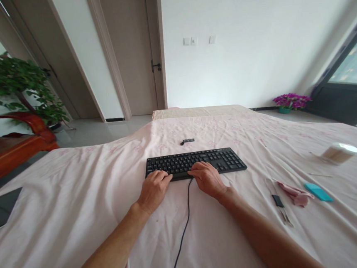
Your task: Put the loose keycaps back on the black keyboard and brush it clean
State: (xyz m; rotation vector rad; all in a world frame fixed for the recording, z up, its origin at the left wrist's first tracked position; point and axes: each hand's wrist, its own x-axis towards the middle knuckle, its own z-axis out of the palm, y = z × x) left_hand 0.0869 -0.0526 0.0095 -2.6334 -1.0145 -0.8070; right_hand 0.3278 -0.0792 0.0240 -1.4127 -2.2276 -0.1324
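Note:
A black computer keyboard point(181, 163) lies on the pink cloth, its number pad to the right. My left hand point(156, 185) is at its near left edge, the fingers bent over the keys and the thumb along the front edge. Right of the middle, my right hand point(206, 176) holds the near edge in a similar way, with its fingers curled over the lower keys. The fingertips are partly hidden. From between my hands a black cable point(186, 225) runs toward me. Several small loose black keycaps point(188, 140) lie just beyond the keyboard.
On the right are a wire keycap puller point(278, 202), a crumpled pink cloth point(296, 193), a turquoise piece point(318, 191), a cotton swab point(320, 175) and a round tub of swabs point(341, 153). A dark flat panel point(2, 210) lies at left. A wooden chair point(16, 140) stands beyond.

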